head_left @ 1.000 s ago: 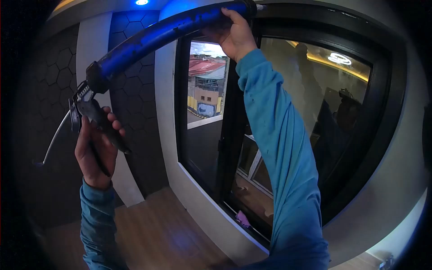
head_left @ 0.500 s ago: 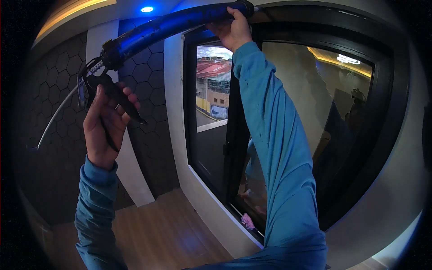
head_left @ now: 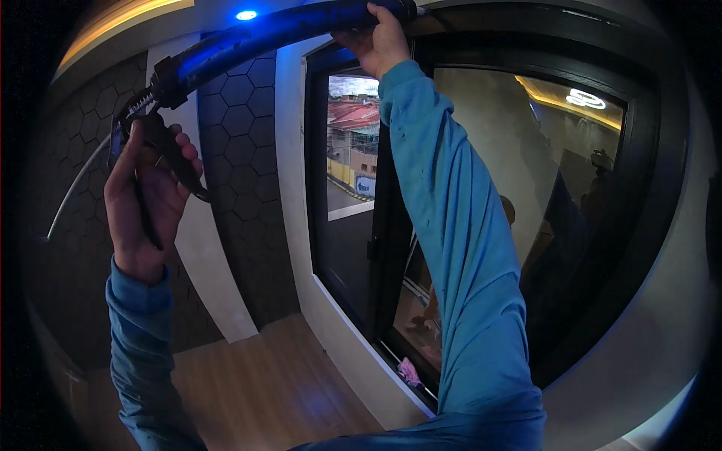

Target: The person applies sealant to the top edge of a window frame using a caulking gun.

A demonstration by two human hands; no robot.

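Note:
A long dark caulking gun (head_left: 263, 52) slants across the top of the view, its far end up by the window's upper frame. My left hand (head_left: 147, 195) is closed around its handle and trigger (head_left: 169, 154) at the lower left. Higher up, my right hand (head_left: 380, 45) grips the barrel near its front end. The gun's thin metal rod (head_left: 71, 192) sticks out behind the handle, down to the left. A small part of the tip shows against the top of the black window frame (head_left: 511, 56).
The sliding window's glass (head_left: 496, 150) reflects the room, and buildings show through its left pane. A pink cloth (head_left: 408, 370) lies on the sill track. Dark hexagon-patterned panels (head_left: 241, 150) cover the left wall above a wood floor (head_left: 256, 383). A blue ceiling light (head_left: 246, 15) glows above.
Both hands and the caulking gun have shifted left; the left hand moved farther than the right. The handle and trigger have moved left and slightly up. Both grips remain.

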